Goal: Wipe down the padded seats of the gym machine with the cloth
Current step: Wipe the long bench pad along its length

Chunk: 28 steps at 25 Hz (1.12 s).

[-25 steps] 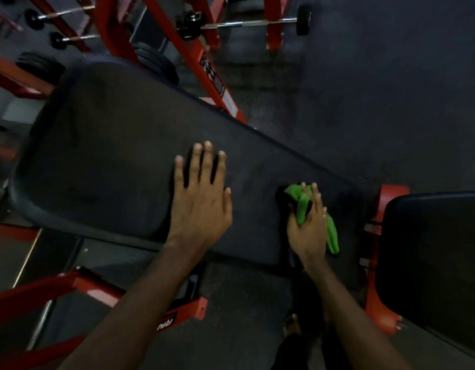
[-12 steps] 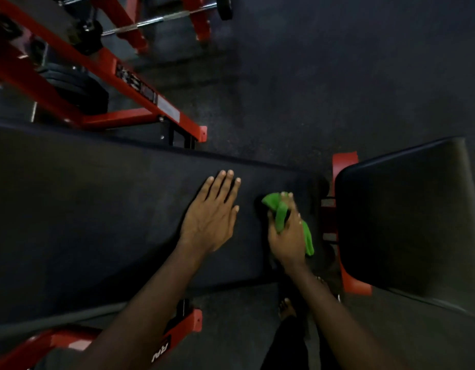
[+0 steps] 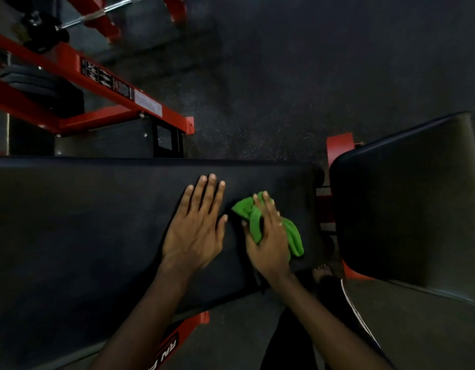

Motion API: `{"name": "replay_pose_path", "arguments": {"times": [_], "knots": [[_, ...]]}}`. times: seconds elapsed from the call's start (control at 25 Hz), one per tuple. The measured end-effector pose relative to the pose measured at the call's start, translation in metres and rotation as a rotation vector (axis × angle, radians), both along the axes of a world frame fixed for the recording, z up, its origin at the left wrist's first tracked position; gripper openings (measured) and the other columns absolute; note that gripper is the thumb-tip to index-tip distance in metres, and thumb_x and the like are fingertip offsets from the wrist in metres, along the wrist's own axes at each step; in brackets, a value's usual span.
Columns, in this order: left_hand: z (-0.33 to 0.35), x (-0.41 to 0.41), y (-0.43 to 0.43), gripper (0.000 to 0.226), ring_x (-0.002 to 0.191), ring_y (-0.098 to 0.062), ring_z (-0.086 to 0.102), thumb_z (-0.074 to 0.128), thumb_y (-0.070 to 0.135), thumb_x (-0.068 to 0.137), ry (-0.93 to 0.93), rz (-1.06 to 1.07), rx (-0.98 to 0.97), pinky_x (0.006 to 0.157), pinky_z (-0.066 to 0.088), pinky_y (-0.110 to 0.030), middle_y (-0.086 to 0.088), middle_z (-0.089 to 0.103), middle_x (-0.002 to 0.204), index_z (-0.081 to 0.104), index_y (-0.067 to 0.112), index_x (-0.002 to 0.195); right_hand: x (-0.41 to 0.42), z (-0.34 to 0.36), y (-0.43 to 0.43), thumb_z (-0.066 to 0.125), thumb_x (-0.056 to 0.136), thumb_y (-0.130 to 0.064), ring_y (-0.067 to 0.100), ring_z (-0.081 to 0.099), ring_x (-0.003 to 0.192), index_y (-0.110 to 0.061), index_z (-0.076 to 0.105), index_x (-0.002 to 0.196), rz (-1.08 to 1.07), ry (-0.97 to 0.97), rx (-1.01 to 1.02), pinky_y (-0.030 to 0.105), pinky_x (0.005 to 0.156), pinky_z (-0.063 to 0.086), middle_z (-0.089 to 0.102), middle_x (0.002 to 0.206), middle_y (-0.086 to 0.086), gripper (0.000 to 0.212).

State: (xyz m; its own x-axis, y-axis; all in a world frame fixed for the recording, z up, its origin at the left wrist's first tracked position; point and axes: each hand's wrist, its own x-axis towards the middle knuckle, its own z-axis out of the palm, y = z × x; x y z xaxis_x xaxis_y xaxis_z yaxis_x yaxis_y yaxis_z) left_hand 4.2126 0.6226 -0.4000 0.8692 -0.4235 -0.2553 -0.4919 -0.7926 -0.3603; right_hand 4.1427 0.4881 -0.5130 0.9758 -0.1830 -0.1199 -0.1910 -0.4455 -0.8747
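A long black padded seat (image 3: pixel 97 222) runs across the middle of the view from the left edge. My left hand (image 3: pixel 196 228) rests flat on it with straight fingers. Just to its right, my right hand (image 3: pixel 271 244) presses a bunched green cloth (image 3: pixel 251 217) onto the pad near its right end, with the thumb hooked round the cloth and the fingers laid over it. A second black pad (image 3: pixel 404 209) stands to the right, separated from the long one by a narrow gap with a red bracket.
A red machine frame (image 3: pixel 111 86) with label stickers crosses the upper left, over stacked black weight plates (image 3: pixel 39 84) and a barbell (image 3: pixel 97 14). Dark rubber floor (image 3: pixel 284 76) fills the top right. My bare foot (image 3: pixel 321 273) shows below the gap.
The view has swung so the long pad lies level and the right pad looms larger. My right hand has slid the cloth slightly towards my left hand, which stays flat.
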Motion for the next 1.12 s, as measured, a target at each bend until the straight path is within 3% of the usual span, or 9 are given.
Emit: {"name": "replay_pose_path", "arguments": {"times": [0.12, 0.24, 0.36, 0.48, 0.64, 0.76, 0.92, 1.12], "knots": [[0.000, 0.000, -0.001, 0.068, 0.156, -0.032, 0.016, 0.031, 0.039, 0.103, -0.013, -0.002, 0.021, 0.126, 0.011, -0.048, -0.018, 0.015, 0.168, 0.020, 0.005, 0.160, 0.053, -0.037, -0.035, 0.058, 0.098, -0.031, 0.025, 0.036, 0.150, -0.021, 0.040, 0.155, -0.158, 0.091, 0.056, 0.040, 0.122, 0.029, 0.036, 0.163, 0.002, 0.060], [-0.002, 0.000, -0.001, 0.068, 0.156, -0.032, 0.014, 0.028, 0.041, 0.103, -0.020, 0.000, 0.046, 0.127, 0.008, -0.048, -0.018, 0.014, 0.168, 0.020, 0.006, 0.161, 0.111, -0.083, -0.083, 0.057, 0.097, -0.048, 0.032, 0.046, 0.141, -0.013, 0.040, 0.154, -0.394, 0.373, 0.091, 0.040, 0.114, 0.037, 0.045, 0.157, 0.010, 0.068], [-0.002, 0.001, 0.000, 0.068, 0.156, -0.033, 0.012, 0.027, 0.041, 0.103, -0.026, -0.008, 0.055, 0.126, 0.009, -0.049, -0.018, 0.013, 0.168, 0.018, 0.006, 0.161, 0.114, -0.096, -0.092, 0.052, 0.096, -0.057, 0.032, 0.045, 0.142, -0.012, 0.037, 0.155, -0.465, 0.448, 0.086, 0.041, 0.114, 0.038, 0.044, 0.157, 0.011, 0.076], [0.000, -0.002, -0.002, 0.068, 0.156, -0.033, 0.012, 0.029, 0.040, 0.103, -0.029, -0.013, 0.056, 0.127, 0.007, -0.049, -0.019, 0.013, 0.168, 0.019, 0.005, 0.161, 0.040, -0.064, -0.069, 0.044, 0.093, -0.069, 0.027, 0.035, 0.150, -0.018, 0.027, 0.160, -0.428, 0.422, 0.102, 0.042, 0.121, 0.032, 0.032, 0.165, 0.007, 0.086], [0.000, 0.000, -0.003, 0.069, 0.156, -0.033, 0.011, 0.028, 0.040, 0.103, -0.020, -0.012, 0.070, 0.127, 0.005, -0.052, -0.019, 0.012, 0.168, 0.017, 0.006, 0.161, -0.015, -0.029, -0.037, 0.041, 0.093, -0.070, 0.024, 0.018, 0.156, -0.030, 0.009, 0.163, -0.164, 0.256, -0.008, 0.040, 0.122, 0.023, 0.011, 0.171, 0.001, 0.086], [0.001, 0.000, -0.004, 0.069, 0.157, -0.033, 0.010, 0.027, 0.041, 0.103, -0.009, -0.008, 0.086, 0.126, 0.006, -0.053, -0.018, 0.011, 0.169, 0.015, 0.007, 0.162, 0.035, -0.052, -0.052, 0.045, 0.098, -0.060, 0.029, 0.023, 0.154, -0.031, 0.023, 0.160, -0.159, 0.267, -0.070, 0.047, 0.121, 0.027, 0.021, 0.169, 0.001, 0.072], [0.001, -0.001, -0.003, 0.069, 0.156, -0.033, 0.010, 0.026, 0.041, 0.103, -0.007, -0.005, 0.083, 0.126, 0.007, -0.054, -0.018, 0.011, 0.169, 0.015, 0.007, 0.162, 0.101, -0.091, -0.097, 0.048, 0.102, -0.052, 0.027, 0.033, 0.150, -0.017, 0.033, 0.158, -0.360, 0.443, 0.045, 0.039, 0.117, 0.031, 0.031, 0.165, 0.004, 0.068], [0.003, -0.002, -0.004, 0.069, 0.156, -0.034, 0.014, 0.027, 0.040, 0.102, -0.007, 0.001, 0.069, 0.126, 0.008, -0.054, -0.019, 0.015, 0.168, 0.020, 0.006, 0.161, 0.041, -0.093, -0.091, 0.048, 0.099, -0.059, 0.035, 0.048, 0.139, -0.015, 0.040, 0.153, -0.509, 0.547, 0.088, 0.043, 0.107, 0.041, 0.046, 0.155, 0.011, 0.069]]}}
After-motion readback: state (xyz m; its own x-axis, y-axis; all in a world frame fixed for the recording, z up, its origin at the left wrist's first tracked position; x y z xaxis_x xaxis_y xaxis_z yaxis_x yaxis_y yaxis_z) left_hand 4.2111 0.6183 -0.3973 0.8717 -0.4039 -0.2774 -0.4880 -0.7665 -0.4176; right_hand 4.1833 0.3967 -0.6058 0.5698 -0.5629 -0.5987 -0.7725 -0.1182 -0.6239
